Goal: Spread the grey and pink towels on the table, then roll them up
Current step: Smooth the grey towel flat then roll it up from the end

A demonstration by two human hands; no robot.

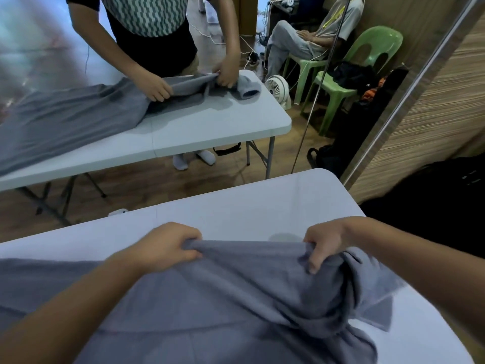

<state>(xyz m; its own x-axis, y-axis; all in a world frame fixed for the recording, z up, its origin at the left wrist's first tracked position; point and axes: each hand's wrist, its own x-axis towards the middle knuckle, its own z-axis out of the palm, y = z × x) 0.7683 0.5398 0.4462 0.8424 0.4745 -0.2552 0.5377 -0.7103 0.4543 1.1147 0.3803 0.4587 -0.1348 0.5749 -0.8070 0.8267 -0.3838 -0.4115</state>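
Observation:
A grey towel (215, 292) lies across the near white table (236, 206), stretching off to the left and bunched in folds on the right. My left hand (165, 245) grips its far edge near the middle. My right hand (324, 243) clutches the same edge further right, where the cloth is gathered into a lump. The stretch of edge between both hands is lifted slightly off the table. No pink towel is in view.
Across a strip of wooden floor stands a second white table (210, 127), where another person (157, 43) handles a grey towel (78, 114). A small white fan (278, 90), green chairs (341, 82) with a seated person, and a metal pole (409, 98) are at the right.

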